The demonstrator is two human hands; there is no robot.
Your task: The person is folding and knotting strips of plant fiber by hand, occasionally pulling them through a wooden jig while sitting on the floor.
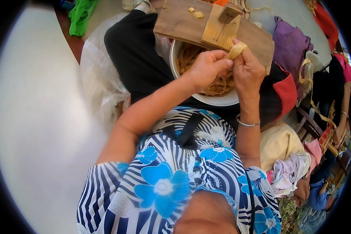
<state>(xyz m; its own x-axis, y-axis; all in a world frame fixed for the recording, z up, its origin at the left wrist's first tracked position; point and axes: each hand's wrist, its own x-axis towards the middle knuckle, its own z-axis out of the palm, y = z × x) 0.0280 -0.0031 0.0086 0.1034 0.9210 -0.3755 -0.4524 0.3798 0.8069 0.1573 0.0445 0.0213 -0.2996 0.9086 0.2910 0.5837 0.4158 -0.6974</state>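
Close in: left hand [208, 66] pinching the lower end of a folded golden strip [238, 50] between thumb and fingers; right hand [249, 72] meeting it from the other side, fingers bent around the strip's upper part. Hands nearly touching, strip between them. Silvery bracelet [248, 124] on the right wrist.

Directly under both hands: pale round basin [224, 102], holding a tangle of brown strips [189, 58]. The hands and left wrist block part of the contents from view; a wooden board [179, 21] covers the basin's far edge. Just beyond the fingertips, a lighter wood block [220, 33] lies on that board, with a small upright piece [230, 13] on it. Two yellowish scraps [199, 15] on the board, ahead of the left hand.

Left of the hands: dark-trousered leg [124, 54], then crumpled translucent plastic [97, 66], a green bag [80, 15] farther ahead. Beyond, a broad pale, smooth surface [35, 105]; floor or tabletop, cannot tell.

Right of the hands: red cloth [286, 89] near, purple cloth [288, 43] ahead of it. Nearer the body, beige fabric [280, 142] and a whitish-pink heap of cloth [288, 173]. Farther right, a crowded room: another person's arm [344, 105], loose pale strips [316, 109], much of it squeezed at the rim.
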